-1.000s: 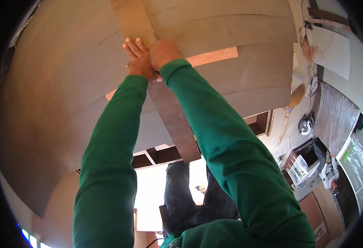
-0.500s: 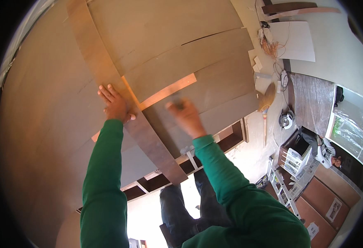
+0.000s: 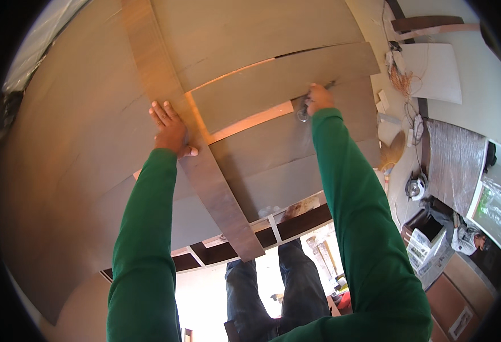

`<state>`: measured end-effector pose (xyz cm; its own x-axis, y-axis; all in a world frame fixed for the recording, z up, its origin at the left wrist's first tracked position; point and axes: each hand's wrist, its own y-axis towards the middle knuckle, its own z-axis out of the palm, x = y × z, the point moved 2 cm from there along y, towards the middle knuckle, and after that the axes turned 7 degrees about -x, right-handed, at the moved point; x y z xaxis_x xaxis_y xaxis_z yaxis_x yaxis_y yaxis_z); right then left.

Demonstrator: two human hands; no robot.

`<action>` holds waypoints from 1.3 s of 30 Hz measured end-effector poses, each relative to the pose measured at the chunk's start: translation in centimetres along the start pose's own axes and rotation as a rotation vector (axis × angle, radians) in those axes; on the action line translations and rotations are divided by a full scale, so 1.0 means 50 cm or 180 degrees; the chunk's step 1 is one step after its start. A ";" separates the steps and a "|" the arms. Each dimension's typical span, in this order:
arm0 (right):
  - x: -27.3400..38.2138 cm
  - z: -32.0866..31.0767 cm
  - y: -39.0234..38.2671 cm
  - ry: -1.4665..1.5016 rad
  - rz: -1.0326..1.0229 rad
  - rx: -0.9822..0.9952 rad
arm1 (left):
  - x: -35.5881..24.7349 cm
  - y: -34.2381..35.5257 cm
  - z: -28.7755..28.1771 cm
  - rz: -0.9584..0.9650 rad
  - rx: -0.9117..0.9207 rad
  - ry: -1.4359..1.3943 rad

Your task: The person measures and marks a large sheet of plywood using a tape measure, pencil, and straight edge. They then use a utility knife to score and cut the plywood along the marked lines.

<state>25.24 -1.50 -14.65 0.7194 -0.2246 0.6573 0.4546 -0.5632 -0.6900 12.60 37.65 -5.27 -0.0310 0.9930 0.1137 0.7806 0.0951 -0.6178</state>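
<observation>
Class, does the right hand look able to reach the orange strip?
Probably yes: the orange strip lies close to the right hand, and only the dark tool it grips stands between them.

Left fingers (image 3: 158, 112) on brown strip (image 3: 206, 176), right fingers (image 3: 314, 94) apparently gripping dark tool (image 3: 303, 106)

The sheets (image 3: 79, 171) looked smooth and matt, faintly scuffed in places. The strip (image 3: 222, 194) was smooth too, wood-brown, with a soft sheen along its upper part. The tool (image 3: 303, 114) had a metallic glint at its round end. The sleeves (image 3: 142, 239) were matt, creased cloth – the trousers (image 3: 242, 290) likewise. Clear plastic film (image 3: 455, 157) shone, glossy and wrinkled; the broom (image 3: 394, 149) looked rough – dry, fibrous bristles.
</observation>
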 end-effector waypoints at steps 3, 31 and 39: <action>-0.011 -0.112 0.037 0.0384 -0.0323 0.0278 | -0.007 0.009 0.018 0.0121 -0.0092 0.0051; -0.655 -1.187 -0.486 -0.3144 -0.1241 -0.0210 | -0.208 -0.308 0.290 -0.2249 -0.1256 -0.2884; -0.621 -1.157 -0.458 -0.2881 -0.1246 -0.0022 | -0.091 -0.370 0.315 -0.1533 -0.1980 -0.3533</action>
<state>-37.88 -27.64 -1.71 0.6504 0.6706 0.3569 0.7454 -0.4732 -0.4695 -11.54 32.49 -6.63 -0.6295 0.4311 -0.6464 0.6906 0.6917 -0.2113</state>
